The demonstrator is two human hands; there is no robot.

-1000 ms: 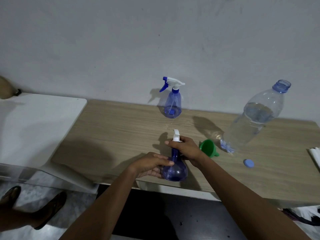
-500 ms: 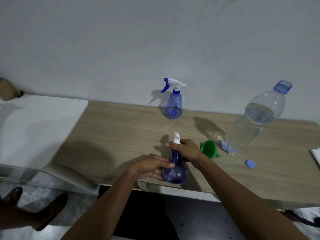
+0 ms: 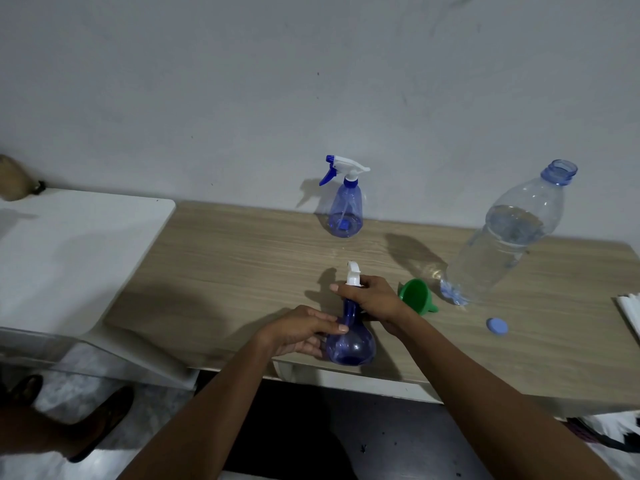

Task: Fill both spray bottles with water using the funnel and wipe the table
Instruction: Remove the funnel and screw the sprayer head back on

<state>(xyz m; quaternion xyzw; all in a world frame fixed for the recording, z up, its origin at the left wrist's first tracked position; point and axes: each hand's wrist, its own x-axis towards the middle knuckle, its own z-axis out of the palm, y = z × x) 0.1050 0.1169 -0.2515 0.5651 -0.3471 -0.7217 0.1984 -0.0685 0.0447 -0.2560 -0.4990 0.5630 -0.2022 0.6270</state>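
The near spray bottle stands upright at the bench's front edge, long axis vertical, its white head pointing toward 12 o'clock. The left hand cups the round body, fingers curled round it; the right hand has its fingers clamped round the neck under the head. The far spray bottle stands at 12 o'clock by the grey wall. The green funnel lies on its side at 2 o'clock, beside the uncapped water bottle; its blue cap lies at 3 o'clock.

Bare left grip, bare right grip, bare forearms.
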